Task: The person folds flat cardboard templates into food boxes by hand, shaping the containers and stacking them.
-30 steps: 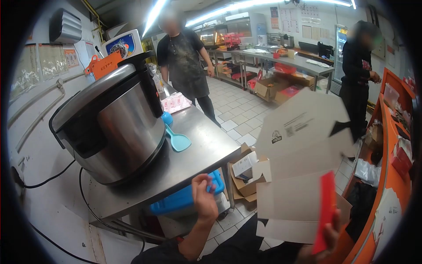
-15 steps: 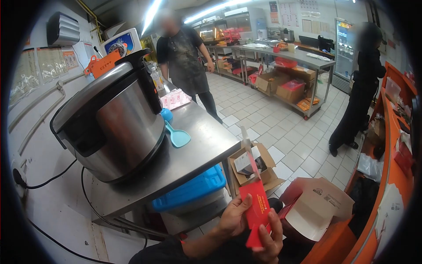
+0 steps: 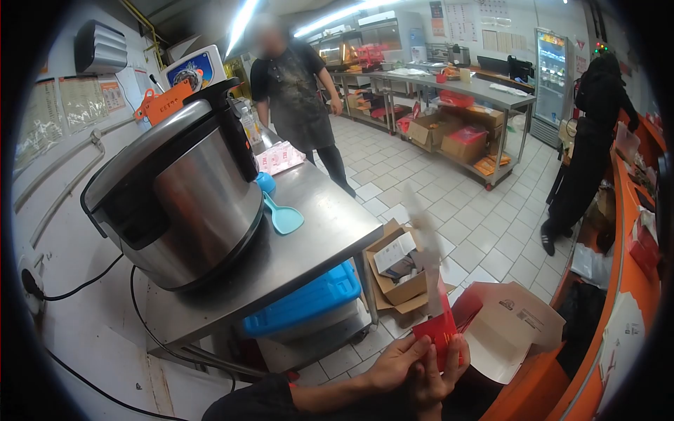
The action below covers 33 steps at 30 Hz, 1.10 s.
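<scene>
A red carton piece (image 3: 441,328), seen nearly edge-on with a pale blurred flap standing up from it, is between my hands at the lower middle. My left hand (image 3: 394,363) pinches its left side. On its lower right, my right hand (image 3: 441,372) has its fingers wrapped round it. Just right of my hands rests an opened box (image 3: 502,330), red outside and whitish inside, with a printed lid flap tilted up.
A large steel cooker (image 3: 182,200) and a light-blue scoop (image 3: 285,217) are on the steel table (image 3: 330,210). Below are a blue-lidded bin (image 3: 305,302) and a cardboard box (image 3: 393,284). One person (image 3: 291,98) stands ahead, another (image 3: 593,147) by the orange counter (image 3: 611,302).
The large flat carton from the first frame is gone from my right hand; the opened box now shows at right. Both hands have come together on the red piece. The person at right has moved.
</scene>
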Each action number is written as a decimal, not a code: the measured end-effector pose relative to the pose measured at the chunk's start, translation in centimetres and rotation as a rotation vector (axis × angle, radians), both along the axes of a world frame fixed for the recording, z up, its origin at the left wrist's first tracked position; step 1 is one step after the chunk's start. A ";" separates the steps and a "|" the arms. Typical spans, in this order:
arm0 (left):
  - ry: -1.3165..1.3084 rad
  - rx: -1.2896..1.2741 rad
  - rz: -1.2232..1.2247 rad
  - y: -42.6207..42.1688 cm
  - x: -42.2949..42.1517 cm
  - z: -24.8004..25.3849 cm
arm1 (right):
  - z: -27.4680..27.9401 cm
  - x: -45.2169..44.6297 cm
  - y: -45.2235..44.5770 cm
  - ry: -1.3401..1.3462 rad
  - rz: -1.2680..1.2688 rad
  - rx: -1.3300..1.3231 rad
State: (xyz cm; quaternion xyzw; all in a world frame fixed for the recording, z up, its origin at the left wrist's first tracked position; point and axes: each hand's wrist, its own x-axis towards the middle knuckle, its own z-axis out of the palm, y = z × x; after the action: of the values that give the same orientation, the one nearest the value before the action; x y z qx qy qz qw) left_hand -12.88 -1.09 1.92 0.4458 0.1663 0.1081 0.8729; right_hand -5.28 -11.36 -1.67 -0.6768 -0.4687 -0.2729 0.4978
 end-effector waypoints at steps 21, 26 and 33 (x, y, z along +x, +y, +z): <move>0.542 0.323 -0.842 4.1 -10.5 3.3 | 2.3 -1.9 -2.3 0.725 0.708 -0.431; 0.612 0.596 -0.811 3.7 -9.9 4.4 | 0.0 -2.2 -2.3 1.055 1.189 -0.283; 0.636 0.546 -0.838 2.9 -9.4 7.4 | 2.5 -1.4 -1.9 1.077 1.215 -0.158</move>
State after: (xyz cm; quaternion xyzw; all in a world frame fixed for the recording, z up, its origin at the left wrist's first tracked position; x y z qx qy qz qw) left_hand -22.32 1.85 9.29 0.6926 0.1957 -0.3458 0.6021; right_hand -6.71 -13.22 0.84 -0.3758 -0.4683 0.4415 0.6668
